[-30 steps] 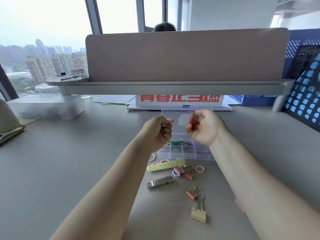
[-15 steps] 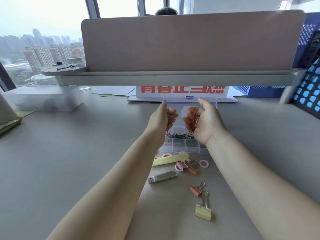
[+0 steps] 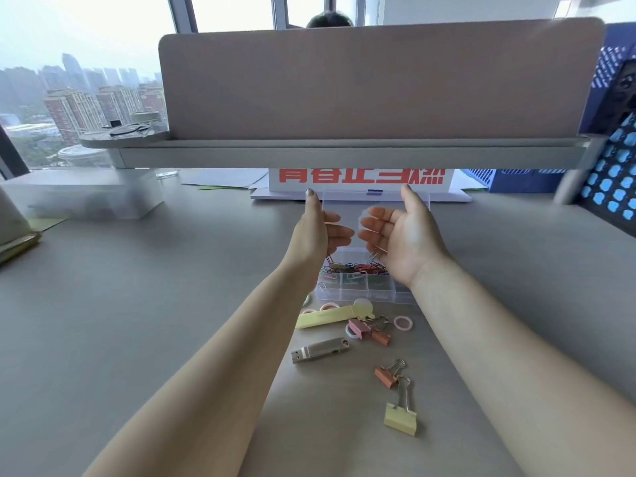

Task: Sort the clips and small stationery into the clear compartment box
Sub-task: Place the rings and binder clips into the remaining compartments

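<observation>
The clear compartment box [image 3: 354,291] stands on the grey desk with its lid [image 3: 377,201] raised. A heap of coloured paper clips [image 3: 354,269] fills its back compartments. My left hand [image 3: 316,232] and my right hand [image 3: 406,235] hover over it, palms facing each other and fingers spread. A few rose-gold clips dangle from the right fingers and below the left hand. In front of the box lie a yellow case [image 3: 327,316], a silver metal tool [image 3: 320,349], pink rings [image 3: 403,322], and pink [image 3: 359,328], copper [image 3: 387,375] and yellow [image 3: 400,420] binder clips.
A desk divider with a shelf [image 3: 344,156] overhangs just behind the box. A white sign with red characters [image 3: 361,177] sits under it. A frosted storage box [image 3: 79,197] is at the far left, and a blue perforated panel [image 3: 616,173] at the right.
Both hands went from closed on bunches of paper clips to spread wide over the box. More clips now lie heaped in the back compartments.
</observation>
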A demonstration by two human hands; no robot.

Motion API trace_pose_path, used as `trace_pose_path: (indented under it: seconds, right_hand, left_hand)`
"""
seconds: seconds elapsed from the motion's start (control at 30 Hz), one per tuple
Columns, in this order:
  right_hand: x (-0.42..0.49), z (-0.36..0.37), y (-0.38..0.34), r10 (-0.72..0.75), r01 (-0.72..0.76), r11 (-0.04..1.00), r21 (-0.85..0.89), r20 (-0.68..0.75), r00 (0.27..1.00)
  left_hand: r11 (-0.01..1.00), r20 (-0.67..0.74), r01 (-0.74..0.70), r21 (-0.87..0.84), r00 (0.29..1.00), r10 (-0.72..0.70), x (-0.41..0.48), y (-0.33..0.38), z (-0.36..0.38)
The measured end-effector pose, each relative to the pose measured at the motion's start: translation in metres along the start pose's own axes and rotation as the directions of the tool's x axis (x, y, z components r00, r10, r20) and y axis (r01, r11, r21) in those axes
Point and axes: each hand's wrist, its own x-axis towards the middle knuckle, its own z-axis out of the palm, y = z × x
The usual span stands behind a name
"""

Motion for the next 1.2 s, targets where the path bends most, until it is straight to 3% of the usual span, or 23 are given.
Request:
trace_pose_path:
  seconds: [0.2, 0.27, 0.33, 0.43, 0.57, 0.73, 0.9, 1.07, 1.2]
  right_hand:
    - [-0.003, 0.0, -0.004, -0.022, 0.017, 0.998, -0.058, -0.097, 0.995]
    - [-0.006, -0.002, -0.008, -0.069, 0.044, 0.98, -0.195, -0.122, 0.99]
    - [-0.009, -0.007, -0.011, -0.168, 0.112, 0.849, -0.516, -0.063, 0.984]
    - [-0.015, -0.018, -0.013, -0.186, 0.213, 0.516, -0.83, 0.134, 0.973]
    - [-0.022, -0.019, -0.01, -0.094, 0.217, 0.331, -0.918, 0.197, 0.976]
    - [-0.023, -0.017, -0.002, -0.109, 0.212, 0.161, -0.964, 0.196, 0.975]
    - [-0.021, -0.019, -0.001, -0.162, 0.21, 0.095, -0.973, 0.193, 0.968]
    - [-0.021, -0.02, -0.004, -0.078, 0.262, 0.183, -0.947, 0.252, 0.965]
    - [-0.026, -0.016, -0.007, -0.072, 0.303, 0.197, -0.932, 0.295, 0.953]
  left_hand:
    - [0.999, 0.029, -0.001, 0.039, 1.0, -0.001, -0.005, 0.003, -0.002]
    - [0.997, 0.056, 0.011, 0.072, 0.998, -0.015, -0.006, 0.003, -0.003]
    - [0.994, 0.083, 0.014, 0.11, 0.996, -0.024, -0.006, 0.005, -0.007]
    - [0.957, 0.104, -0.038, 0.287, 0.995, 0.009, -0.004, 0.009, -0.017]
    - [0.797, 0.058, -0.057, 0.601, 0.998, 0.028, -0.004, 0.007, -0.032]
    - [0.617, 0.109, -0.042, 0.786, 0.991, -0.071, -0.009, 0.005, -0.038]
    - [0.549, 0.131, -0.148, 0.823, 0.989, 0.07, -0.008, -0.001, -0.033]
    - [0.526, 0.162, -0.194, 0.828, 0.981, 0.107, -0.007, -0.004, -0.03]
    - [0.531, 0.215, -0.257, 0.808, 0.966, 0.141, -0.008, -0.002, -0.031]
